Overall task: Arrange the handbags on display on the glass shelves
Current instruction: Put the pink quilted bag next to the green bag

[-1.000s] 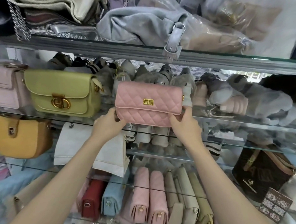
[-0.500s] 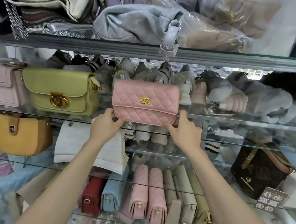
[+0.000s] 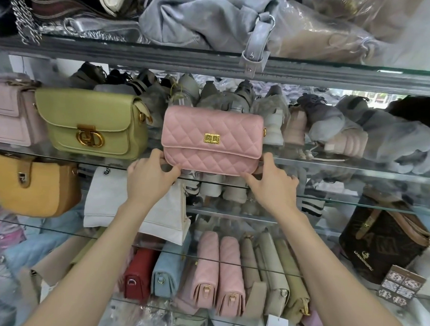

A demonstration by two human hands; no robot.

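Since a moment ago the pink quilted flap handbag with the gold clasp (image 3: 212,139) has come down a little and leftward, closer to the glass shelf.

Nearest, the left hand (image 3: 150,182) pinches the bag's lower left corner between thumb and fingers, and the right hand (image 3: 272,185) holds the lower right corner the same way. Gripping it low at both ends keeps the bag level and its clasp facing out (a display pose, I'd judge).

The bag's base sits at the front edge of the middle glass shelf (image 3: 345,167); whether it fully rests there I cannot tell. Just to its left stands the olive-green saddle handbag with the round gold buckle (image 3: 91,122), with a narrow gap between them. To the right the shelf's front strip is bare glass, so there is room that way. Behind, a row of grey and beige shoes (image 3: 261,108) limits how deep it can go.
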